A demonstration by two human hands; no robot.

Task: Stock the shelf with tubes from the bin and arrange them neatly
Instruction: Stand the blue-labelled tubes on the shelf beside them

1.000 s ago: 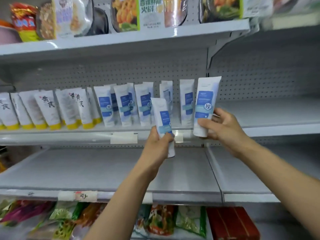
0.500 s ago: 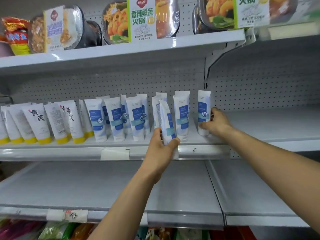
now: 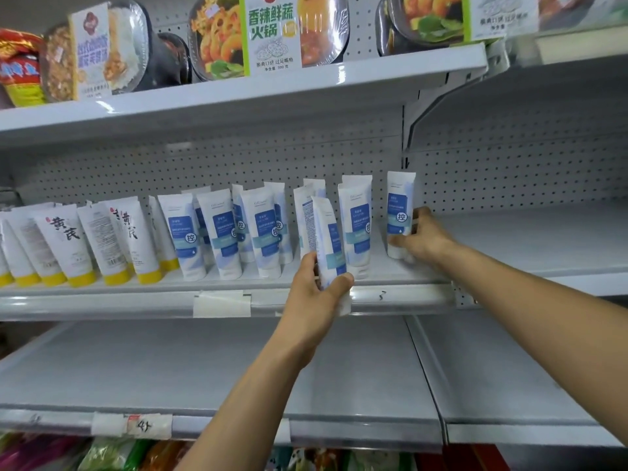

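Since a second before, the right-hand tube (image 3: 399,212) had come down out of the air. It now stood upright on the middle shelf (image 3: 136,302), cap down, at the right end of the row and a little apart from its neighbour. That white shelf ran the width of the bay, with the upper shelf (image 3: 272,90) of boxed meals (image 3: 268,32) above it and the lower shelf (image 3: 204,368) beneath. Along it stood the yellow-capped tubes (image 3: 68,246) on the left and the blue-labelled tubes (image 3: 221,239) to their right, some of them leaning. The right hand (image 3: 423,237) curled round the lower part of the placed tube, thumb across its front. The left hand (image 3: 316,294) gripped a second tube (image 3: 328,239) by its cap end, tilted, just in front of the shelf's edge.
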